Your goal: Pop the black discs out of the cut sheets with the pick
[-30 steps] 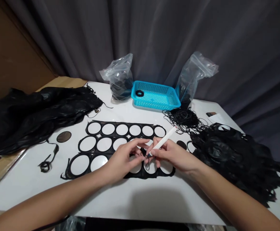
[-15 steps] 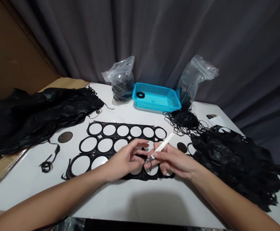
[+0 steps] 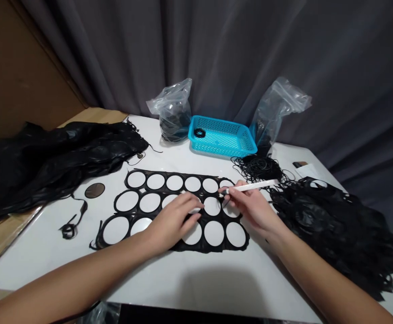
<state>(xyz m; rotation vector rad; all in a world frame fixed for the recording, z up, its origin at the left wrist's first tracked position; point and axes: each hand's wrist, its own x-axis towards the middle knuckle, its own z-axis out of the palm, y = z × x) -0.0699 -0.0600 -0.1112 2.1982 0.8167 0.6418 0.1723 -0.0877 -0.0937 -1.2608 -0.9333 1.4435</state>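
Observation:
A white pen-like tool (image 3: 257,185) with a dark tip is pinched in my right hand (image 3: 253,207), its tip pointing left over the right end of the black sheet. My left hand (image 3: 171,221) lies with fingers spread on the middle of this thin black sheet material (image 3: 200,248), holding nothing. The sheet lies flat in three rows of large round holes, and the white table shows through them. My left hand and forearm hide several holes, while my right hand covers part of the right edge. What the tool's tip touches I cannot tell.
Dark sheets (image 3: 64,146) are heaped at left, holed black sheets (image 3: 341,225) at right. Behind are a blue basket (image 3: 225,148) with black rings (image 3: 199,132), two clear bags (image 3: 174,119) (image 3: 272,112) and black cords (image 3: 260,168). A dark disc (image 3: 94,191) and scrap (image 3: 68,231) lie left.
My right hand has moved up and away from my left hand, and the tool has tilted nearly level. My left hand's fingers have come down flat onto the sheet.

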